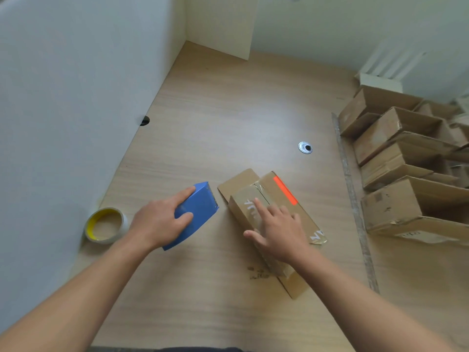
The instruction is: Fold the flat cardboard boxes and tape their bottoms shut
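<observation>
While both bare forearms reach in from the near edge of the wood-grain desk (228, 110), the left hand (157, 222) grasps the blue tape dispenser (200, 207). The index finger lies along its top edge and the thumb wraps its near side. Dispenser rests on the desk, just left of the box, not touching it.

Right hand (279, 232) is released, fingers straight and spread, palm down, pressing on top of the cardboard box (269, 186). The box sits centre-right on the desk, folded up, long axis running diagonally away. Clear tape (250, 204) with white lettering runs along its upper seam and down the near end. An orange strip (285, 190) marks the far right of the top face. One loose flap (237, 181) lies flat on the desk at the far left end.

Tape roll (109, 240) with a yellow core lies flat near the left wrist, by the grey partition (63, 97).

Further back, a metal cable grommet (305, 147) is set in the desk. At far right, a stack of assembled cardboard boxes (396, 153) lies well apart from the hands, open sides showing. Pale wall behind.
</observation>
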`<state>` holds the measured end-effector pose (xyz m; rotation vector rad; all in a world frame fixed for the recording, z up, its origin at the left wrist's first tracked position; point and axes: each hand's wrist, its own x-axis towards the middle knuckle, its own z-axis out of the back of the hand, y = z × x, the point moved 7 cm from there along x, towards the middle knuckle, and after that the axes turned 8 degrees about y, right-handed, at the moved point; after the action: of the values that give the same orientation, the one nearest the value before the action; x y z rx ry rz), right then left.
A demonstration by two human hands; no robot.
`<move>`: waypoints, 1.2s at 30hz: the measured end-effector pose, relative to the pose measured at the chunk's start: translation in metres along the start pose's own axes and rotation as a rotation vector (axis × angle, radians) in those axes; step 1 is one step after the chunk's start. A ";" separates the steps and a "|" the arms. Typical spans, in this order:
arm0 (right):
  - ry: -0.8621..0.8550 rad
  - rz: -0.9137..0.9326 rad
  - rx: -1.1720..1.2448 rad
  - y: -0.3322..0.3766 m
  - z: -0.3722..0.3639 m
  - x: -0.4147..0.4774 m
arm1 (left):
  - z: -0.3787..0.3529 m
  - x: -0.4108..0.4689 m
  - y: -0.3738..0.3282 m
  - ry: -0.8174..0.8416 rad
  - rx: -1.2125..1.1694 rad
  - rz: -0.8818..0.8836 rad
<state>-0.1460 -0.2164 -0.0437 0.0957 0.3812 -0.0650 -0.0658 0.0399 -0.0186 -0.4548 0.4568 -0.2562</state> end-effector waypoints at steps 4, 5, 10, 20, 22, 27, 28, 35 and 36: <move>-0.029 -0.233 0.146 0.001 -0.003 0.010 | -0.004 -0.003 0.000 0.017 -0.028 -0.011; -0.008 -0.262 0.150 0.002 -0.007 0.011 | -0.005 -0.003 0.000 0.022 -0.031 -0.009; -0.018 -0.268 0.217 0.004 -0.005 0.016 | -0.004 -0.006 0.003 0.013 -0.043 0.017; 0.241 0.047 0.027 0.004 0.009 -0.001 | 0.002 -0.009 0.005 0.029 -0.012 0.025; 0.204 -0.046 0.105 0.011 0.012 -0.001 | 0.002 -0.009 0.005 0.026 -0.012 0.026; 0.092 -0.249 0.150 0.041 -0.020 0.004 | -0.003 -0.009 0.000 0.017 -0.024 0.006; 0.074 -0.251 0.151 0.043 -0.024 0.004 | -0.003 -0.009 0.000 0.017 -0.023 0.002; 0.064 -0.127 0.191 0.020 -0.029 -0.017 | -0.004 -0.008 0.002 0.010 0.009 -0.021; 0.067 -0.123 0.172 0.015 -0.030 -0.020 | -0.004 -0.008 0.002 0.009 0.010 -0.026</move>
<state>-0.1746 -0.1974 -0.0622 0.2450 0.4482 -0.2164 -0.0746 0.0428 -0.0197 -0.4499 0.4581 -0.2853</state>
